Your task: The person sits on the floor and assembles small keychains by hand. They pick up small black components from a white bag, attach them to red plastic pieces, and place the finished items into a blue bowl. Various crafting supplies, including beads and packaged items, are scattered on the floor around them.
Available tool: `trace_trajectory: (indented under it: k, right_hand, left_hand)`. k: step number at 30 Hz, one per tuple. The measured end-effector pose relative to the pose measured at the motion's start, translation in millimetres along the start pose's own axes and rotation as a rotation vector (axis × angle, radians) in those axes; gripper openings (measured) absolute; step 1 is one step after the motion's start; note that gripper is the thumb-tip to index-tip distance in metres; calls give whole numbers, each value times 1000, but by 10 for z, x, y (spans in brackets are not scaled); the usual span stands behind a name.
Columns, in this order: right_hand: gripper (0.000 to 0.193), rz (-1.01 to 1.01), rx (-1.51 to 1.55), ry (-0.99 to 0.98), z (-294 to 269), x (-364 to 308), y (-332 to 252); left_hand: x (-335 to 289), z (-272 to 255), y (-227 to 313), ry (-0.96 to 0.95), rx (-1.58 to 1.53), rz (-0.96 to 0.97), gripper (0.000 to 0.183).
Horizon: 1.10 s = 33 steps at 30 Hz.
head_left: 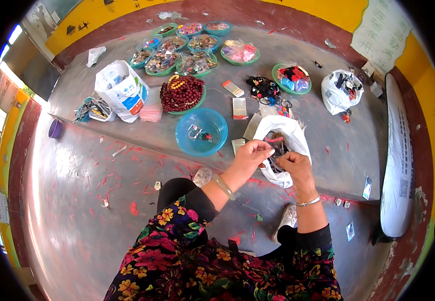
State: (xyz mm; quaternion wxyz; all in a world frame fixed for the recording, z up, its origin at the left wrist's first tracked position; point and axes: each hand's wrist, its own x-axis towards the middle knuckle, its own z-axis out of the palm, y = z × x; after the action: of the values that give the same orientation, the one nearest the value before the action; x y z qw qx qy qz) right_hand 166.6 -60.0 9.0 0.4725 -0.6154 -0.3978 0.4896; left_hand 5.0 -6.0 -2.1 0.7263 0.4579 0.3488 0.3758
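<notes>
so, both hands busy at the white bag, sorting step by the look of it

nearest, the left hand [251, 155] and right hand [292, 168] are pinched together on a small dark tangle of bits [276, 150] held at the mouth of the white plastic bag [287, 131], which sits on the near edge of the grey ledge [348, 150]. just left of it is a blue bowl [202, 131] with a few pieces inside. i'd guess the next move needs a fine fingertip pull to free one piece. further back there's a dish of dark red beads [181, 93], then green trays [197, 62] along the far edge.
</notes>
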Motion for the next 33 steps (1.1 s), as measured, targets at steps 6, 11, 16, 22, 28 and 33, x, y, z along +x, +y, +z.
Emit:
trace_trajectory:
  k: [6,11,16,22,28,33]
  right_hand:
    - [12,-71,-127,182,13,35,13]
    - [15,-614,-816,430,150,40,9]
    - [8,-790,-1196,405,336,-40,-42]
    - [13,-899,-1190,335,405,-58,-17]
    - [34,-710,-745,375,203,19,-60]
    - [20,-157,-240,0,-139,77,-34]
  left_hand:
    - [14,44,-144,74,189,-110,21]
    - [-59,204,-213,-57,32,3,26]
    - [-13,166,-249,64,-147,-65,23]
    - [33,60,-264,138,-160,-82,18]
    - [63,4,-124,119,2,-76,17]
    - [44,-32,-108,-76,200,3,19]
